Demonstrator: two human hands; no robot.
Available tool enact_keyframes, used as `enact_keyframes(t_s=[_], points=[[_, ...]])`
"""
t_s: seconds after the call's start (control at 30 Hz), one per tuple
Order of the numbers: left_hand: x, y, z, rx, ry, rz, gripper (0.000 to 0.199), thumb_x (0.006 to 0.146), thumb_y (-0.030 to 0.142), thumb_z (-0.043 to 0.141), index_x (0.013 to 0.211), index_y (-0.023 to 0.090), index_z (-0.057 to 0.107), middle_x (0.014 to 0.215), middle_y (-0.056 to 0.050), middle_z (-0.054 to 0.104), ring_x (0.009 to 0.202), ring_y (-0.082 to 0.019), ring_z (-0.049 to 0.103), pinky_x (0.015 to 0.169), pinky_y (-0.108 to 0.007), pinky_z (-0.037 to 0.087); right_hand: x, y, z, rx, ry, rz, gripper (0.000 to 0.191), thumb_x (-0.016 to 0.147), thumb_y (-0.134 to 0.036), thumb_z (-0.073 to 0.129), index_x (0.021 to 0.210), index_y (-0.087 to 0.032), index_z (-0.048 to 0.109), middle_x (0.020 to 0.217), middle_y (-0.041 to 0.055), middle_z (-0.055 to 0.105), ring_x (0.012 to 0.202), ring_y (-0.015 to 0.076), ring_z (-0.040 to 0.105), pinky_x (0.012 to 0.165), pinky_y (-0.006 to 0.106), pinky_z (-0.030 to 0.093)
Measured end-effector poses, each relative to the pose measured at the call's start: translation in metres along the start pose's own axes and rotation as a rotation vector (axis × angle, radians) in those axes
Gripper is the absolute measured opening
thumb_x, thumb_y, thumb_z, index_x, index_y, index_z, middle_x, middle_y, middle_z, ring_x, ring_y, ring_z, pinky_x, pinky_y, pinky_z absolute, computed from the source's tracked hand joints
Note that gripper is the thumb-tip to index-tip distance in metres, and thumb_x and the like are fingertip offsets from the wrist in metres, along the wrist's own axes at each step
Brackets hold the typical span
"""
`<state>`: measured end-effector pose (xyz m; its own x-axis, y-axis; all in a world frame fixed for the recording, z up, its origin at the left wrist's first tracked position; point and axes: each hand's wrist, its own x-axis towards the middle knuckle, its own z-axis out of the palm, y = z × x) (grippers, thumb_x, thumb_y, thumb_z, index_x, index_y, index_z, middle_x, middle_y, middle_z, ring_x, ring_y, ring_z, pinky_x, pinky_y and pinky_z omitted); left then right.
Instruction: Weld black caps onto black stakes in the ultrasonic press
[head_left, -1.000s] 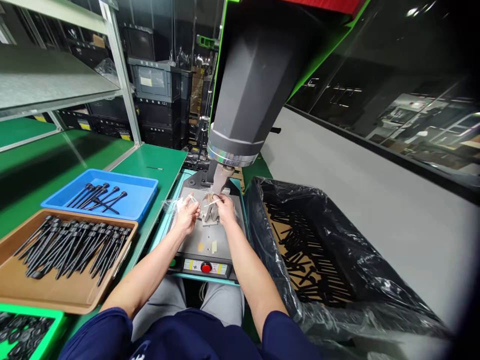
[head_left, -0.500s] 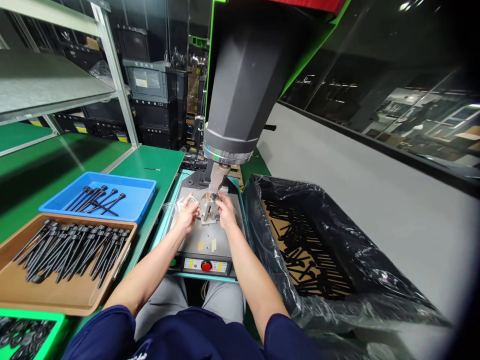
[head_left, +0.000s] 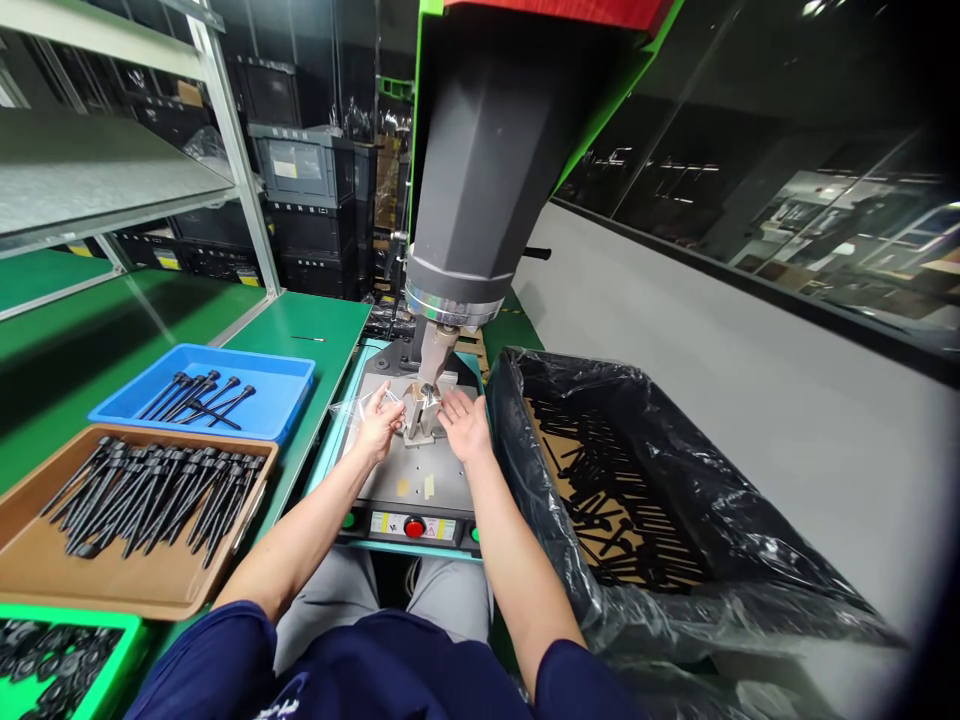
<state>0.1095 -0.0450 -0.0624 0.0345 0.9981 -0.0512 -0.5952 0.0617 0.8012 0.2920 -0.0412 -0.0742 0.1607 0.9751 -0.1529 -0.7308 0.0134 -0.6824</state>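
My left hand [head_left: 380,425] is closed on a piece of clear plastic film [head_left: 349,407], which trails to its left. It is just left of the metal fixture [head_left: 418,428] on the machine's base plate. In the fixture sits a small black part [head_left: 428,391], directly under the machine's metal tip [head_left: 436,352]. To the right of the fixture, my right hand [head_left: 466,425] is open, fingers stretched and apart, holding nothing. Whether the film touches the fixture, I cannot tell.
Black rod-like parts with round heads lie in a blue tray [head_left: 296,400] and a brown tray [head_left: 135,590] at left. A green tray [head_left: 133,640] holds black rings. At right stands a bin lined with black plastic [head_left: 750,520]. A red button [head_left: 414,527] is on the machine's front.
My right hand has let go at the black part, moved right and opened out. My left hand stays beside the fixture with the film.
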Motion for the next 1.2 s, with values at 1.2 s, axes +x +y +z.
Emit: enact_keyframes(t_s=[1.2], points=[[-0.014,-0.009,-0.003,-0.014,0.030,-0.148,0.054,0.071,0.022,0.078,0.119,0.020,0.053,0.075,0.000,0.065,0.055,-0.007,0.061,0.047,-0.014,0.046,-0.002,0.004,-0.005,0.117,0.195,0.163,0.026,0.096,-0.041,0.049,0.096,-0.019,0.063,0.087,0.0064,0.068,0.082,0.0165,0.069,0.077,0.032,0.061]])
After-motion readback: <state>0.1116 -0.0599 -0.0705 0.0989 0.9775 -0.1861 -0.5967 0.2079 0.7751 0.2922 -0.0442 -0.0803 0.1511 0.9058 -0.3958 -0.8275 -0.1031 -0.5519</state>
